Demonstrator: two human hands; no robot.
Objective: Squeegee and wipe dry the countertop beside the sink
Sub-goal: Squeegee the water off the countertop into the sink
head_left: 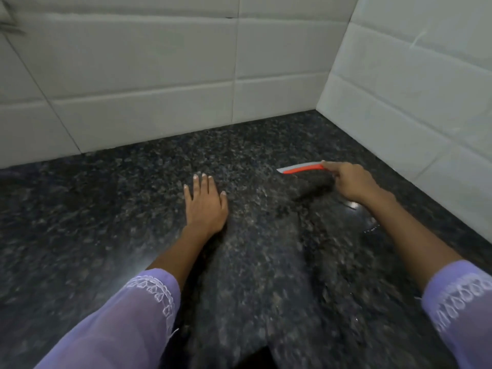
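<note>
A dark speckled granite countertop (106, 209) fills the lower part of the head view. My right hand (351, 182) grips a small squeegee (300, 168) with an orange body and a pale grey blade, held low over the counter near the back right corner. The blade sticks out to the left of my fingers. My left hand (205, 203) rests flat on the counter with its fingers straight, to the left of the squeegee. A wet, shiny patch (354, 206) shows on the stone just under my right wrist.
White tiled walls rise behind the counter (159, 75) and along its right side (412, 102), meeting in a corner at the back right. Lilac sleeves cover both forearms. No sink shows in the frame.
</note>
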